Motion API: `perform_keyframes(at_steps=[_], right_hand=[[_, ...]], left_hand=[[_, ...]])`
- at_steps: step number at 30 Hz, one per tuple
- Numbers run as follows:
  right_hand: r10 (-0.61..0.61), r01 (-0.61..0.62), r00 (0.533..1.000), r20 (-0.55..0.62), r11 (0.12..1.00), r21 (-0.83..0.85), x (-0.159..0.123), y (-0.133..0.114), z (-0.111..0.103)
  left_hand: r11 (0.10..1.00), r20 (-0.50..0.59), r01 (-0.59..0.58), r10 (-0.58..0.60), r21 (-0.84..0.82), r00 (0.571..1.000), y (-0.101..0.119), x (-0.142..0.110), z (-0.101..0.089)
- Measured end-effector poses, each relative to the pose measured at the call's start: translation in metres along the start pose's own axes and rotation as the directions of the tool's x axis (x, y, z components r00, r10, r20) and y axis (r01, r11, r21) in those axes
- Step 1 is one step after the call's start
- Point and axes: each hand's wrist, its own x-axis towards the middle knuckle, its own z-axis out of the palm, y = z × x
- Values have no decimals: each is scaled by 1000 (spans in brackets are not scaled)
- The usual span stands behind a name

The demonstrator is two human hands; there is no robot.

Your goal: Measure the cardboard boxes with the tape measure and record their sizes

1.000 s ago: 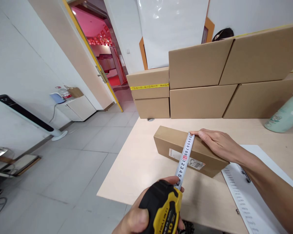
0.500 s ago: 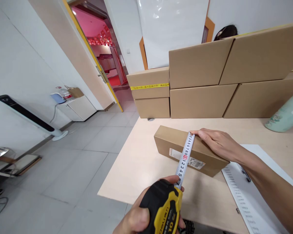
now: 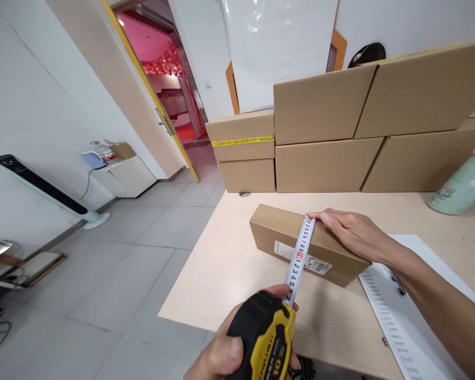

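Note:
A black and yellow tape measure is gripped in my left hand, thumb along its side, low in the head view. Its silver blade runs out over a small cardboard box lying on the table. My right hand pinches the blade's tip at the far top edge of that box; the hook itself is hidden under the fingers. On the box's near side is a white shipping label, partly covered by the blade. The tape case hangs in front of the box, apart from it.
Stacked cardboard boxes line the back of the table. A green bottle stands at right, and a clipboard with paper lies under my right forearm. A person's head shows behind the boxes. The table's left edge borders the tiled floor.
Both hands, the tape measure and the small box stay practically where they were. The view has shifted very slightly. The head behind the boxes moved a little to the right since the earliest frame.

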Motion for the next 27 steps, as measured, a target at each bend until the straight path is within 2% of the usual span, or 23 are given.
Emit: perform_keyframes(at_steps=[27], right_hand=[[-22, 22, 1000, 9, 1000, 20, -1, -3, -1]], left_hand=[[1000, -15, -6, 6, -12, 1000, -3, -1, -1]])
